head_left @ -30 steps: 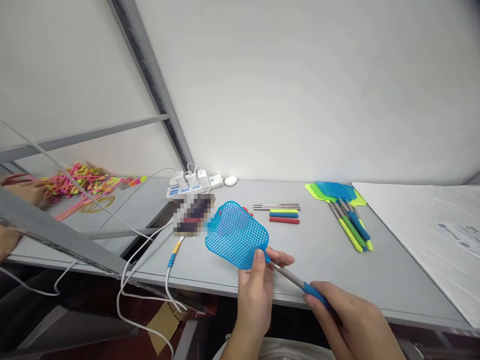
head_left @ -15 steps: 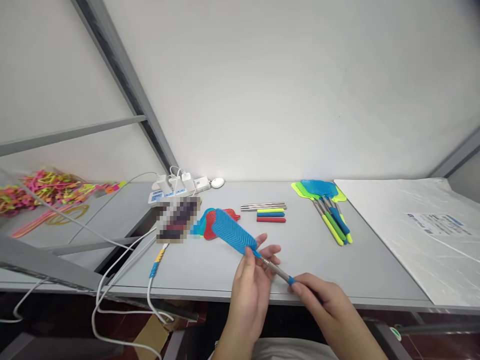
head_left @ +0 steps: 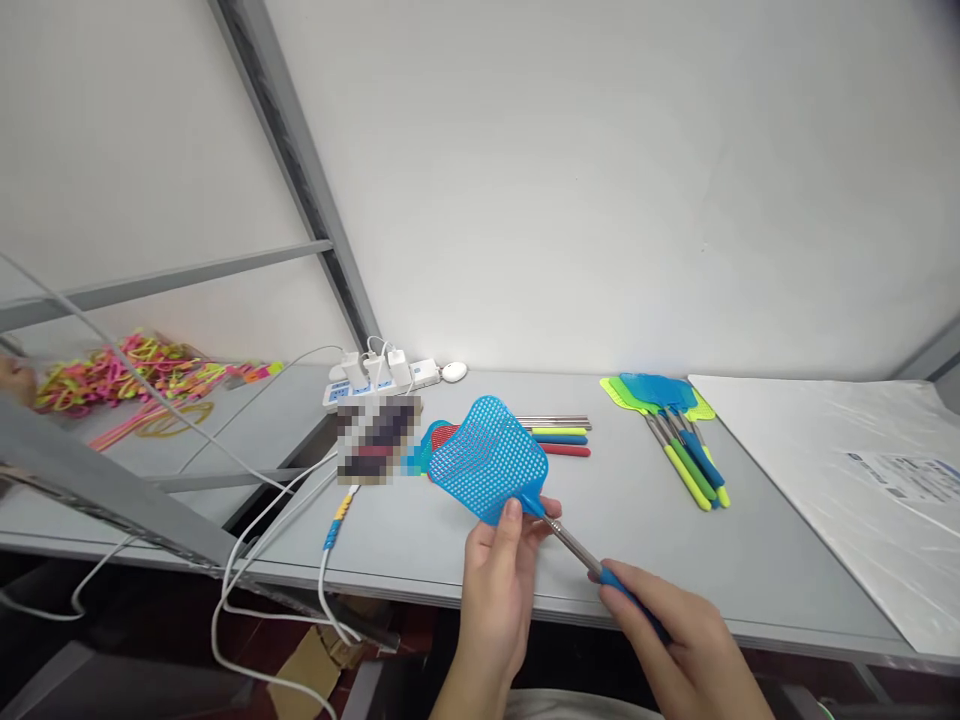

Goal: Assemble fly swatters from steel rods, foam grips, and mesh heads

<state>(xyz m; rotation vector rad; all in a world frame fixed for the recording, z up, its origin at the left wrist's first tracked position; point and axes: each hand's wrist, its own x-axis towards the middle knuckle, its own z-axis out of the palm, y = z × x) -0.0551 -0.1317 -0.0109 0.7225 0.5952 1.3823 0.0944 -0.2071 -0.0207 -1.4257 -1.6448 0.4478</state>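
A blue fly swatter (head_left: pixel 487 460) with a perforated head is held over the table's front half, its head up and to the left. My left hand (head_left: pixel 501 570) is closed on the base of the head, thumb in front and fingers behind. Wrapped around the blue handle is my right hand (head_left: pixel 667 630). A bare metal rod shows between the two hands. Behind the swatter lie several metal rods (head_left: pixel 562 422) and yellow, blue and red handle grips (head_left: pixel 568 451). A red swatter head (head_left: pixel 444 437) and a blue one (head_left: pixel 429 446) are partly covered by it.
Several finished-looking swatters (head_left: pixel 667 415) lie piled at the right, near a white plastic-wrapped sheet (head_left: pixel 810 450). A power strip (head_left: pixel 382 385) with chargers, a pixelated patch and white cables occupy the left. Beyond the metal frame lies a colourful tangle (head_left: pixel 142 375), with another person's hand (head_left: pixel 16 382) beside it.
The swatter head has turned from edge-tilted to facing me flat. My left fingers have closed in behind its base. The view has shifted slightly left, and another person's hand appears at the far left.
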